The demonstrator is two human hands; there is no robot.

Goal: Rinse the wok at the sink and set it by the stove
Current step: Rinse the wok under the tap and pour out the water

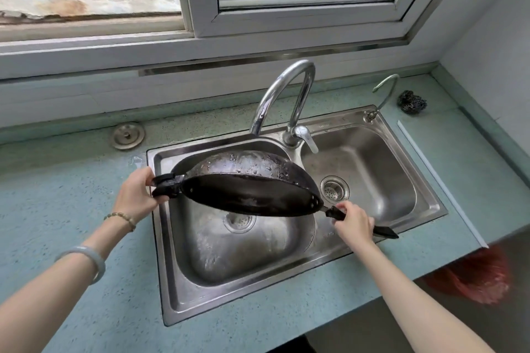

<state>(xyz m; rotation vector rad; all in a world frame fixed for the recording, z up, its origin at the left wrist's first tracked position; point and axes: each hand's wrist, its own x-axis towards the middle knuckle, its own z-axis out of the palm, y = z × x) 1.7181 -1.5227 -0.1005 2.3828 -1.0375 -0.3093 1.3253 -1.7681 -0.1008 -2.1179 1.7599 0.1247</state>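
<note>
A black wok (246,180) hangs tilted over the left basin of the steel double sink (169,289), its wet underside turned up toward the window and its rim facing me. My left hand (136,195) grips the short loop handle at the wok's left. My right hand (354,223) holds the long black handle (384,231) at the lower right, above the divider between the basins. The chrome faucet (286,94) arches over the wok. No stream of water is visible.
A sink plug lid (127,135) lies on the teal counter at back left. A steel scrubber (411,102) and a small thin tap (383,94) sit at back right. The right basin holds only its drain strainer (334,189). A red broom head (473,278) shows below the counter edge.
</note>
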